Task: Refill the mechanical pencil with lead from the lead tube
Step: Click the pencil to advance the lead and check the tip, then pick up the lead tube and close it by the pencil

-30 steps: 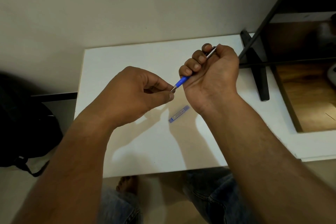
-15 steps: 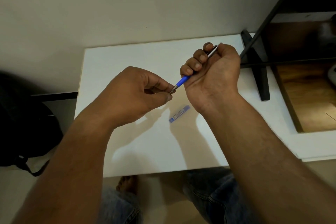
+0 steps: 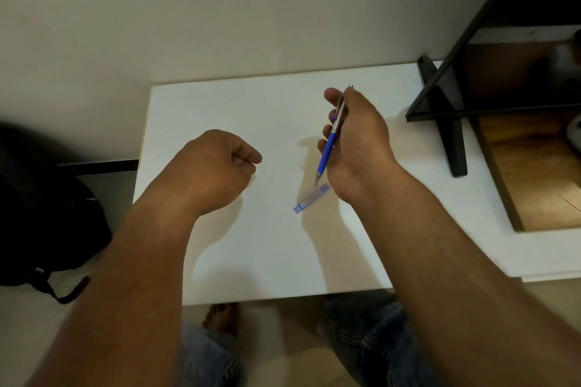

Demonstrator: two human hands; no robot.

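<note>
A: While your right hand (image 3: 358, 141) grips the pencil (image 3: 330, 138) tip-down, the fingers wrapped round its silver barrel, why hold it so steep?

B: My guess: it keeps the top end up and free, and the tip clear of the table (image 3: 220, 110). The tip hangs just above the tube (image 3: 312, 198), not touching it as far as I can tell.

A: And the tube?

B: It lies flat on the table, slanted, just beside the heel of your right hand, near the table's middle. I cannot tell whether its cap is on.

A: Your left hand (image 3: 217, 166)?

B: Curled into a loose fist, thumb against the forefinger, low over the table and well apart from the pencil. Whether it pinches a lead or a small part, I cannot tell; nothing shows between the fingers.

A: Room to move?

B: Plenty. Bare table lies between your 2 hands and toward the wall. The near edge is well below the tube, so it should not roll off soon. A black stand (image 3: 452, 138) sits to your right, near the wrist; swing wide there with care. A dark bag (image 3: 47, 223) is on the floor past the left edge.
</note>
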